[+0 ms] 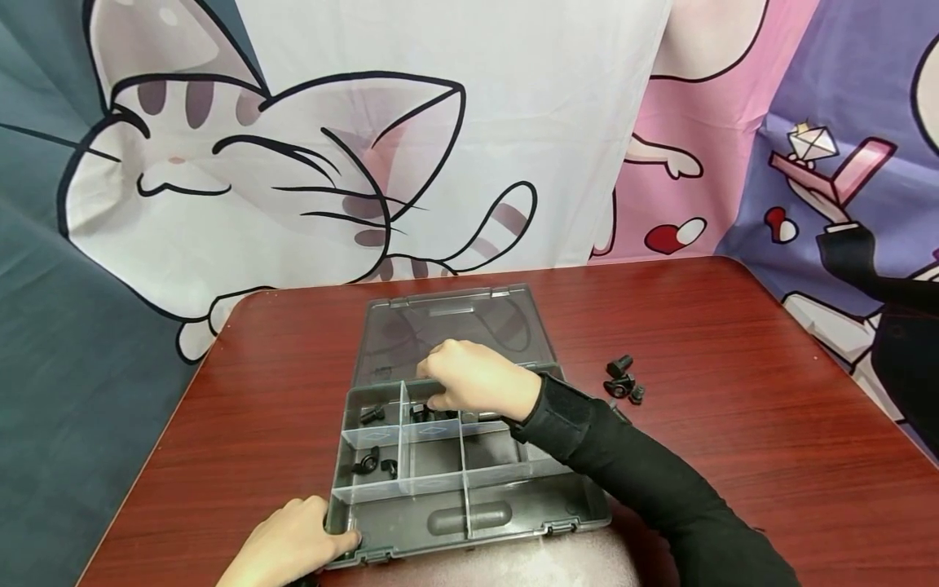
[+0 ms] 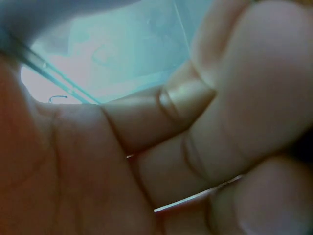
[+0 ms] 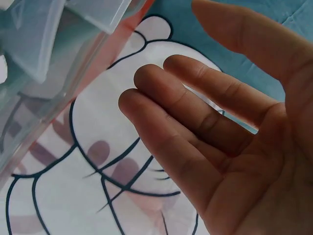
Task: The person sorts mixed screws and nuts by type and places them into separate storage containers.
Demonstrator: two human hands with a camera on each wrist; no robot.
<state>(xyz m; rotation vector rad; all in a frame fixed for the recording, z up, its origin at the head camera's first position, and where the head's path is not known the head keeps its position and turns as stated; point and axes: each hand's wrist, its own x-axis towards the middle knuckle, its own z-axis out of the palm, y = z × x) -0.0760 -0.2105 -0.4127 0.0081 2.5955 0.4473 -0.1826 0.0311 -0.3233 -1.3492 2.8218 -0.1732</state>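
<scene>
A grey see-through compartment box [image 1: 411,522] lies on the table with its lid [image 1: 455,322] folded back flat. My left hand [image 1: 289,534] grips its front left corner, thumb over the rim. In the left wrist view the curled fingers [image 2: 166,142] fill much of the picture. Over the back row of compartments hovers my right hand [image 1: 477,379]. The right wrist view shows its fingers [image 3: 181,132] loosely extended, holding nothing. Small black parts lie in the left compartments, among them a ring-shaped piece [image 1: 367,462] and a short black piece [image 1: 372,415]. Others beneath the right hand are partly hidden.
Several small black parts [image 1: 621,385] are heaped on the red-brown table [image 1: 704,342] to the right of the box. A cloth printed with a cartoon cat [image 1: 198,212] hangs behind the table's back edge. The right sleeve [image 1: 645,465] crosses the box's right side.
</scene>
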